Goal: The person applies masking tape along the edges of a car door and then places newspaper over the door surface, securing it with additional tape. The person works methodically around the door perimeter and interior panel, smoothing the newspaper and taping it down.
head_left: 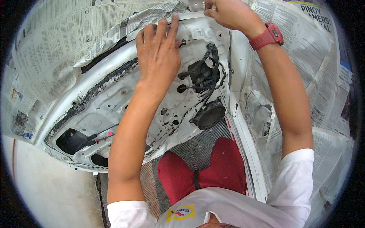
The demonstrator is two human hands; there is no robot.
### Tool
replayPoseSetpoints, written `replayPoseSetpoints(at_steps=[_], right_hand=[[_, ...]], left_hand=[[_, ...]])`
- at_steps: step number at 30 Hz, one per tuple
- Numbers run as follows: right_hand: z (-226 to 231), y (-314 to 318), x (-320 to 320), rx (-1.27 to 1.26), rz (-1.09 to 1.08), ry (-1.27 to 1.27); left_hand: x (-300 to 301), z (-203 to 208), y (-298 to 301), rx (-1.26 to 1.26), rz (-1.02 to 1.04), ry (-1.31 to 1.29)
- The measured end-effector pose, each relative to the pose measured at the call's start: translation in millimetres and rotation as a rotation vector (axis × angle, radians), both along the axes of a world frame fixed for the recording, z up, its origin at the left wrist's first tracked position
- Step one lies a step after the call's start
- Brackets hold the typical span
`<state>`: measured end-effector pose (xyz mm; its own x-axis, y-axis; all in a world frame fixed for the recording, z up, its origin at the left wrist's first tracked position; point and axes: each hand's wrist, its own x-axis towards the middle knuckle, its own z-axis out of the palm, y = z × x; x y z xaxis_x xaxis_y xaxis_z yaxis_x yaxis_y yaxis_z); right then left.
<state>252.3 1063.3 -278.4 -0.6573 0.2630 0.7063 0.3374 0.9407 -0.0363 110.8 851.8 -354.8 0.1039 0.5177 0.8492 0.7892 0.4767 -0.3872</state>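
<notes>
A white car door panel (pixel 152 125), its inner side bare, stands before me with holes, dark residue and loose black wiring (pixel 207 72). My left hand (pixel 159 51) lies over its upper edge with the fingers stretched and spread. The fingertips touch the edge beside a crumpled sheet of newspaper (pixel 150 15). At the door's upper right corner is my right hand (pixel 234 16), thumb and fingers pinched together near a pale strip along the edge. Whatever sits in that pinch is too small to make out. A red watch (pixel 267 36) is on my right wrist.
Newspaper sheets (pixel 57 49) cover the surface beyond the door, and more newspaper (pixel 300 72) covers the right side. A round black speaker (pixel 210 115) sits low on the door. A white door frame (pixel 249 163) runs down beside my knees. Dark ribbed matting (pixel 201 146) lies below.
</notes>
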Motion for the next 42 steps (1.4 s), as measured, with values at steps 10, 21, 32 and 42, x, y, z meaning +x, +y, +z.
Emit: replayPoseSetpoints(at_steps=[10,21,32,42], right_hand=[[-30,33,1,-0.791,0.269,0.780],[-49,-6,-31,-0.440,0.393,0.650],[-59,0,-47,-0.233,0.226,0.628],[-64,1,-63,-0.027,0.219,0.769]], left_hand=[[3,5,3,-0.041,0.114,0.035],[12,9,22,-0.122,0.000,0.072],[15,10,27,-0.141,0.078,0.102],[16,12,38,-0.129,0.043,0.087]])
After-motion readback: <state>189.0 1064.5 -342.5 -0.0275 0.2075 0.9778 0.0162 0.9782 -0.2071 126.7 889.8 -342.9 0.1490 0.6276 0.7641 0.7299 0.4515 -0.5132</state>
